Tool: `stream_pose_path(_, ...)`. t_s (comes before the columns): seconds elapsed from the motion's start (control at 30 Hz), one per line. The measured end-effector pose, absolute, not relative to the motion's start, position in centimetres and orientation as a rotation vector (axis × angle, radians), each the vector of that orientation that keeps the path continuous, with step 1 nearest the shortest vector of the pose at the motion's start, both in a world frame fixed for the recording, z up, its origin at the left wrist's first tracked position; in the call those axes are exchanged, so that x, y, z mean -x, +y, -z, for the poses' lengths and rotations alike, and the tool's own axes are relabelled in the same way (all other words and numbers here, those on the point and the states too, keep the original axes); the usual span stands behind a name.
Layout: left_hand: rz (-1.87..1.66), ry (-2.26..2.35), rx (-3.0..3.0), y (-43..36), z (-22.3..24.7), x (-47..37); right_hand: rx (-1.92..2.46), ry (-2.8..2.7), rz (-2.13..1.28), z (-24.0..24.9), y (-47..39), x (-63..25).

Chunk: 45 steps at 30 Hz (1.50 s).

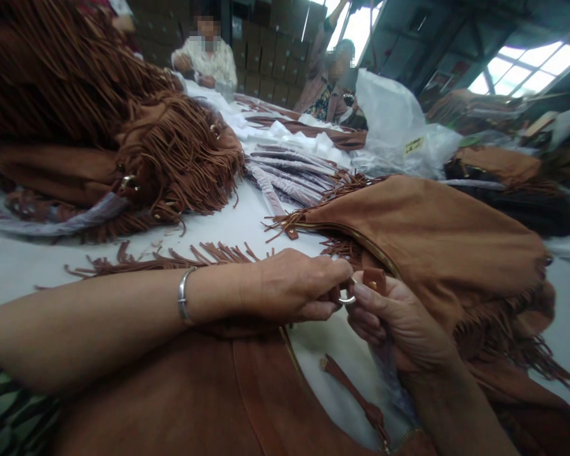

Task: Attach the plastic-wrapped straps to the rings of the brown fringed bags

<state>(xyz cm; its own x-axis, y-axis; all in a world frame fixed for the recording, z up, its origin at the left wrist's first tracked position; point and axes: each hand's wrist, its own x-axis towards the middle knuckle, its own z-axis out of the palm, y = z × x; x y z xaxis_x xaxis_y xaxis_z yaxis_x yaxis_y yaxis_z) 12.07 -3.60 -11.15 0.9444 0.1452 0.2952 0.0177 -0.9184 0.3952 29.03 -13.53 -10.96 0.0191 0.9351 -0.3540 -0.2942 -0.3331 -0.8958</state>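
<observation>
My left hand (299, 285), with a silver bracelet (184, 297) at its wrist, pinches a shiny metal ring (348, 300). Against it, my right hand (399, 316) is closed on a brown strap end (374, 280) that has a small gold rivet. Clear plastic wrap (392, 373) trails from the strap below the right palm. The fingers partly cover the ring, so I cannot tell if strap and ring are joined. Beneath both hands lies a brown suede bag (185, 386) with a zipper along its opening. A knotted leather zipper pull (356, 392) rests between the bag's edges.
Fringed brown bags (180, 152) are piled at the left. A tan fringed bag (437, 234) lies just beyond my right hand. Plastic-wrapped straps (289, 177) and clear plastic bags (394, 120) cover the white table (209, 231) further back. Two people are across the table.
</observation>
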Motion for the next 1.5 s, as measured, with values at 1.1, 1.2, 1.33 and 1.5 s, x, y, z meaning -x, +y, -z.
stream_pose_path(1.1, -0.443, 0.227, -2.705, -3.3, 12.7, -12.4, 1.497, -1.033, -1.106, 12.4, -12.9, -28.5)
stream_pose_path(1.2, -0.503, 0.189, -2.639, -3.1, 13.0, -12.4, 1.484, -1.012, -1.125, 12.6, -12.9, -28.3)
stream_pose_path(1.33, -0.493, 0.140, -2.643, -2.9, 12.8, -12.4, 1.468, -1.003, -1.170, 12.8, -12.9, -28.3)
stream_pose_path(1.5, -0.497, 0.155, -2.731, -3.1, 12.6, -12.3, 1.448, -0.930, -1.229, 12.4, -12.9, -28.2)
